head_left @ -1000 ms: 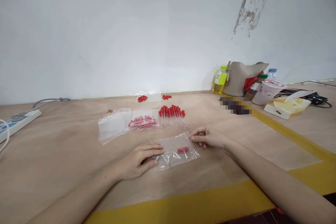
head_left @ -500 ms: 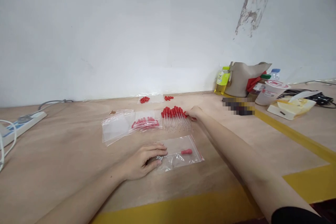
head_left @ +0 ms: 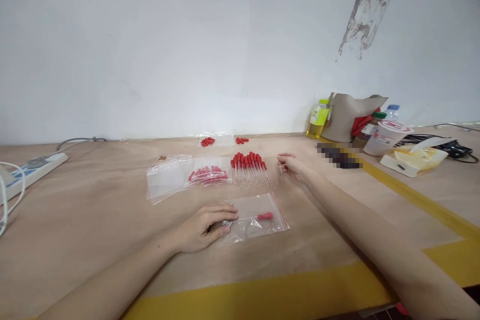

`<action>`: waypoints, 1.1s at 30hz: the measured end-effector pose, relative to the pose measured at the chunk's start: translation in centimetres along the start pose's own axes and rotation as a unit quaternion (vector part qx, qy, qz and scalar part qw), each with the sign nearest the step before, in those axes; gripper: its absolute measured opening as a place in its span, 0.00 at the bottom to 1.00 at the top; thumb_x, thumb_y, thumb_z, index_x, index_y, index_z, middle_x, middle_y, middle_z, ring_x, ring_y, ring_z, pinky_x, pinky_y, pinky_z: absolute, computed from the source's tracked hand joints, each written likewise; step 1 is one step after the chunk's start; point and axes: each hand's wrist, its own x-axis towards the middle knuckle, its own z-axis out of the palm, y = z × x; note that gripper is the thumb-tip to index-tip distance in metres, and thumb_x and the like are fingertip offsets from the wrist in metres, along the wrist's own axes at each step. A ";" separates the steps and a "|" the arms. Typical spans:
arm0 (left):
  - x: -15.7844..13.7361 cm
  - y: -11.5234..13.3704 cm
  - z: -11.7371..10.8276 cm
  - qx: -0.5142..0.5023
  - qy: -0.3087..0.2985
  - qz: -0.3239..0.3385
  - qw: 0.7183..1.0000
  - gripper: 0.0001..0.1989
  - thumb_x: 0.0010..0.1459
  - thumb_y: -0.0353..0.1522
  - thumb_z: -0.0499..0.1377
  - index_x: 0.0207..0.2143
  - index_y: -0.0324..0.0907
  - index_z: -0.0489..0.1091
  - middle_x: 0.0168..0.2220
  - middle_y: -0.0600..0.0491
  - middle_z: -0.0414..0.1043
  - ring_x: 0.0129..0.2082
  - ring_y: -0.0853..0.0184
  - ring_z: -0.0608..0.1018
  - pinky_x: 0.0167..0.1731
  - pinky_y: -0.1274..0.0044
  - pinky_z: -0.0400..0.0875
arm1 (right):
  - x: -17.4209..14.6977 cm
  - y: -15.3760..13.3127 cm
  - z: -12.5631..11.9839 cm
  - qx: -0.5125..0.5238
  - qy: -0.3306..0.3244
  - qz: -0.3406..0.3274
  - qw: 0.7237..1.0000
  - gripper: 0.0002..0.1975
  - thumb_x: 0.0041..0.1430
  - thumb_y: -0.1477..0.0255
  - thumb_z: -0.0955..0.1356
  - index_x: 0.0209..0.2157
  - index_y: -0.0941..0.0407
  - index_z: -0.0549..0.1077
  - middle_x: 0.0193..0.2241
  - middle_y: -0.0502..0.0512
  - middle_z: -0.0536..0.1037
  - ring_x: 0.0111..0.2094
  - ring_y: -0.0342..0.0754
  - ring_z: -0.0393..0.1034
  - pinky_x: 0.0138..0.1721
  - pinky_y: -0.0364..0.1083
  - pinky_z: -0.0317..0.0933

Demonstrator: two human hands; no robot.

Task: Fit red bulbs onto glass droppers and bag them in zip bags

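Note:
My left hand [head_left: 208, 226] lies with its fingers outstretched on the left end of a clear zip bag [head_left: 249, 232], thumb apart. Inside that bag is one dropper with a red bulb [head_left: 265, 216], its thin tube pointing left. Farther off, my right hand [head_left: 292, 166] pinches a single dropper [head_left: 280, 167] just right of the row, its pale tube hanging down. The row of droppers [head_left: 248, 162] lies side by side, red bulbs toward the wall and clear tubes toward me.
Left of the row are filled zip bags [head_left: 208, 175] and flat bags [head_left: 167, 180]. Loose red bulbs [head_left: 207, 142] lie by the wall. A power strip [head_left: 37, 170] is at far left. A yellow-capped bottle [head_left: 318, 119], grey bag [head_left: 341, 117] and cup [head_left: 386, 137] stand at right.
My right hand has moved right, away from the end of the row, with a dropper now between its fingers. The left hand stays on the bag.

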 end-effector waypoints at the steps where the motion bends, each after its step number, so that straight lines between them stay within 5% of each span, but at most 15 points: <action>1: 0.0 0.0 0.0 0.000 -0.001 -0.002 1.000 0.17 0.60 0.34 0.50 0.51 0.46 0.63 0.53 0.51 0.63 0.53 0.64 0.64 0.54 0.68 0.57 | -1.0 0.2 -0.5 0.006 0.001 -0.013 1.000 0.07 0.52 0.80 0.63 0.33 0.56 0.60 0.15 0.43 0.65 0.12 0.34 0.55 0.13 0.33 0.51; 5: -0.1 -0.1 0.0 0.002 -0.004 -0.012 1.000 0.17 0.60 0.34 0.49 0.51 0.47 0.63 0.53 0.51 0.62 0.53 0.64 0.64 0.53 0.68 0.58 | -4.9 1.7 -2.1 0.032 -0.022 -0.071 0.997 0.09 0.51 0.77 0.64 0.36 0.55 0.62 0.17 0.44 0.67 0.15 0.36 0.61 0.16 0.35 0.57; 9: -0.2 -0.3 0.1 0.007 -0.008 -0.018 1.000 0.17 0.60 0.35 0.49 0.51 0.47 0.62 0.54 0.52 0.61 0.54 0.64 0.64 0.53 0.68 0.58 | -6.8 3.2 -2.3 0.090 -0.008 -0.061 0.994 0.10 0.50 0.75 0.65 0.35 0.55 0.62 0.18 0.44 0.67 0.16 0.36 0.63 0.17 0.35 0.59; 22: -0.1 -0.2 0.0 0.013 -0.016 -0.031 0.999 0.17 0.60 0.34 0.48 0.52 0.48 0.62 0.55 0.52 0.60 0.55 0.64 0.62 0.54 0.68 0.57 | -7.2 4.1 -2.8 0.105 0.016 -0.113 0.988 0.16 0.45 0.69 0.69 0.36 0.54 0.62 0.19 0.43 0.68 0.17 0.36 0.63 0.17 0.36 0.59; 28: -0.1 -0.2 0.1 0.019 -0.015 -0.027 0.999 0.17 0.60 0.34 0.48 0.52 0.48 0.61 0.55 0.53 0.60 0.55 0.64 0.62 0.54 0.68 0.57 | -7.7 4.4 -2.1 0.122 -0.004 -0.054 0.991 0.10 0.49 0.72 0.67 0.34 0.54 0.62 0.20 0.46 0.70 0.20 0.39 0.67 0.23 0.39 0.64; 33: -0.3 -0.1 0.1 0.024 -0.004 -0.048 0.999 0.22 0.60 0.35 0.48 0.57 0.49 0.53 0.57 0.53 0.56 0.56 0.64 0.60 0.54 0.68 0.57 | -8.8 4.1 -1.9 0.077 -0.134 0.021 0.988 0.07 0.48 0.72 0.68 0.30 0.57 0.65 0.25 0.51 0.73 0.26 0.41 0.70 0.32 0.42 0.65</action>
